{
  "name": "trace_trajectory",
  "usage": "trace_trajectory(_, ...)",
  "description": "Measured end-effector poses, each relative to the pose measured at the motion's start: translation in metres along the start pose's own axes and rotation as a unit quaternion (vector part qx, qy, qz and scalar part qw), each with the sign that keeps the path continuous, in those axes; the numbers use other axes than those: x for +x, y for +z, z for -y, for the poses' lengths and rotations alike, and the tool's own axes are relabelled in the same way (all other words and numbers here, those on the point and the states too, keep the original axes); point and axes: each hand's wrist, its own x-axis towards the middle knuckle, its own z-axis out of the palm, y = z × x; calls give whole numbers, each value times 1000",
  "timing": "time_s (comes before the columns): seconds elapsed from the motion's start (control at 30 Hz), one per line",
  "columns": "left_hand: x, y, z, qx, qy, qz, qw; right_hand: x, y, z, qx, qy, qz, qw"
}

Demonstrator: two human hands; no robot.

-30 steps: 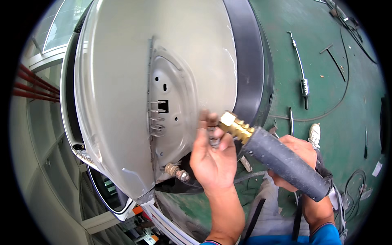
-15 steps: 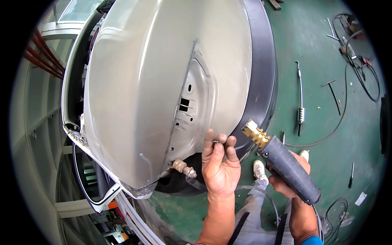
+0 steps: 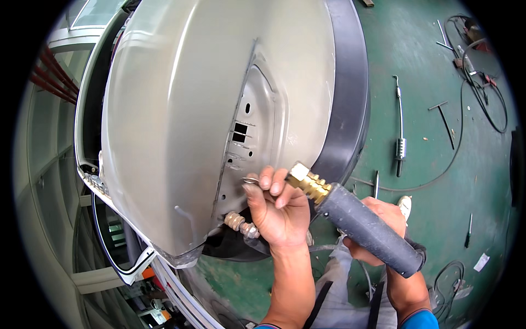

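Between the thumb and fingertips of my left hand (image 3: 282, 211) is a small metal ring (image 3: 250, 180), held in front of the car's panel opening. My right hand (image 3: 378, 225) is closed round the body of a black welding gun (image 3: 372, 230); its brass tip (image 3: 307, 183) points up and left, close by the left fingers. Facing me is a beige-grey car body panel (image 3: 164, 137) with a recessed, holed section (image 3: 260, 126). Several thin metal pieces stick out along that recess's edge. A brass-coloured bolted fitting (image 3: 241, 225) sits at the panel's lower edge, beside my left wrist.
A dark bumper strip (image 3: 350, 82) curves down the panel's right side. On the green floor lie a slide hammer (image 3: 400, 126), a T-handled rod (image 3: 445, 125), a screwdriver (image 3: 469, 230) and coiled cables (image 3: 501, 123). My white shoe (image 3: 404, 208) shows past the right hand.
My left hand has moved left and turned, bringing the metal ring into plain sight at its fingertips. The welding gun has shifted left along with my right hand.
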Motion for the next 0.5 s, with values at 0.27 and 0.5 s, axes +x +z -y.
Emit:
trace_trajectory(0.27,17,0,-7,-131,-107,20,985,6,7,-5,39,-25,50,998)
trace_trajectory(0.5,23,8,-4,-226,-100,39,968,13,10,-11,72,-42,78,993)
